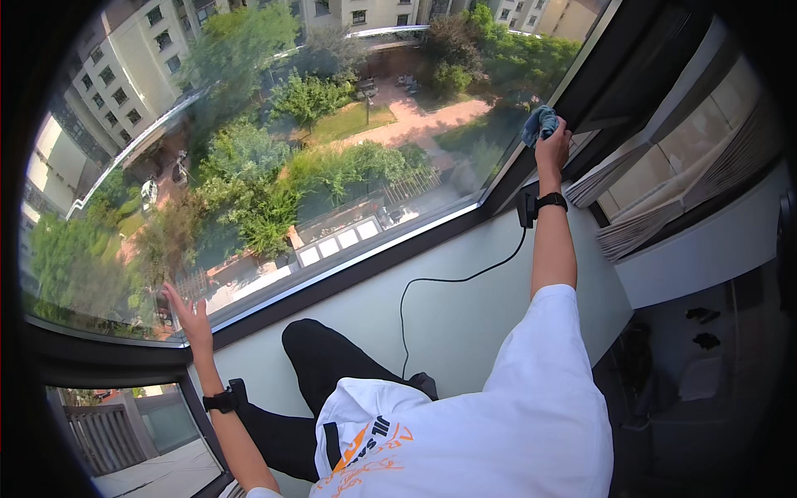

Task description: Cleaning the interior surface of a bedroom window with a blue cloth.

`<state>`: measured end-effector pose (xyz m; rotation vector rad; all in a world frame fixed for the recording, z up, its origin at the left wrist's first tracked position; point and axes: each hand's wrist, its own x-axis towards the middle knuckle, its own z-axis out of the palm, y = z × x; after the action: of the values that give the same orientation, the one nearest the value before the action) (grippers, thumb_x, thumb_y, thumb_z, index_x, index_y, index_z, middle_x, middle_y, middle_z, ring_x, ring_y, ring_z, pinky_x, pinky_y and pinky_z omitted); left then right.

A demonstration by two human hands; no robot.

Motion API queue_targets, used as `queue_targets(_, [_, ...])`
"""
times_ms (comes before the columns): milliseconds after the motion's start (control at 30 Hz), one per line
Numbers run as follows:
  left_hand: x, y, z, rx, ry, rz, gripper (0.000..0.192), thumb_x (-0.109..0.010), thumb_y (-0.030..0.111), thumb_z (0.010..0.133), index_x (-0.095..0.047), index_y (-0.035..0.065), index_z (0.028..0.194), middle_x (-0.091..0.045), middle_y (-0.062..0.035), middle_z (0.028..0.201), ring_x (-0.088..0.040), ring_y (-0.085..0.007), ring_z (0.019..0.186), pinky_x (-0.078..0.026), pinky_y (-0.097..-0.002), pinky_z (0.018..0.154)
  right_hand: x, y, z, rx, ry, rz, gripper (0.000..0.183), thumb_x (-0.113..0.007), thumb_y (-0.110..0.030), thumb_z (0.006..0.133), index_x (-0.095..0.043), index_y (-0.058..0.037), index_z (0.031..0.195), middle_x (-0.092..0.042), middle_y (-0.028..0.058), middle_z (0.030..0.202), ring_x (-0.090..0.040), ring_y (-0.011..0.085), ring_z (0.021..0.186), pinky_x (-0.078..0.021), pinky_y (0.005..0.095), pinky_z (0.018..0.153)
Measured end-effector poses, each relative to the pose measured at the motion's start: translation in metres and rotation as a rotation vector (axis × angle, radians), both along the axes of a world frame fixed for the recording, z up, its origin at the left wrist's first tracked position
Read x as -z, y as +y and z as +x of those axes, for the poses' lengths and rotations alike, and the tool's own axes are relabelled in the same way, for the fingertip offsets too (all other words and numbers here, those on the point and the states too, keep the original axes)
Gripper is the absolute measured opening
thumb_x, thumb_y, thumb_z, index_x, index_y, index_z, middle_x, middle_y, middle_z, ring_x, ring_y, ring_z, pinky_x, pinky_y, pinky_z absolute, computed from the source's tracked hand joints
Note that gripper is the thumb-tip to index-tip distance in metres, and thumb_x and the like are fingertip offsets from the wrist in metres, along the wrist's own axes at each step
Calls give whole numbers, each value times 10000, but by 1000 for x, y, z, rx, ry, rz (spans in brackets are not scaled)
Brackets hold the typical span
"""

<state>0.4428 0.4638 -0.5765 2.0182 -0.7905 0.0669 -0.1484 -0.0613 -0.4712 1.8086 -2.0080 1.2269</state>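
A crumpled blue-grey cloth (539, 124) is gripped in my right hand (553, 144), up against the right edge of a large window pane (348, 143) by its dark frame. My left hand (192, 314) is raised at the pane's lower left with its fingers spread and nothing in them. Whether those fingertips touch the glass I cannot tell. Hazy smears show on parts of the glass. The dark lower window frame (348, 274) runs slantwise between my two arms.
I sit on a pale windowsill (473, 324), legs bent. A black cable (429, 280) curves over it to a device (527, 209) at my right wrist. Pleated curtains (685, 199) hang at the right. Beyond the sill's right edge lies a dark floor (685, 423). A side window (137, 436) is at lower left.
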Motion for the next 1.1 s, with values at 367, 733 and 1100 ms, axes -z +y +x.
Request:
queue_targets(367, [-19, 1, -14, 116, 118, -20, 923, -599, 22, 895, -42, 226, 1603, 29, -182, 1655, -82, -326, 1524, -362, -490, 1130, 21, -42, -18, 90, -373, -9, 511, -746, -363, 832, -563, -126, 1247, -673, 185, 1172, -630, 392, 1085, -497, 478, 896])
queue_targets(733, [-20, 17, -28, 202, 270, -123, 879, -567, 17, 900, -68, 190, 1603, -80, -156, 1658, -200, -330, 1502, -354, -484, 1132, -47, 253, 312, -900, -460, -552, 451, -803, -165, 796, -565, -18, 1149, -642, 145, 953, -669, 289, 852, -527, 357, 773])
queue_targets(1100, [-34, 137, -65, -79, 288, -311, 724, -510, -21, 899, -243, 73, 1565, -280, -126, 1613, -316, -292, 1464, -352, -464, 1134, -35, 438, 537, -1441, -380, -379, 693, -805, -35, 576, -520, -68, 1206, -543, 143, 983, -613, 372, 828, -514, 432, 654])
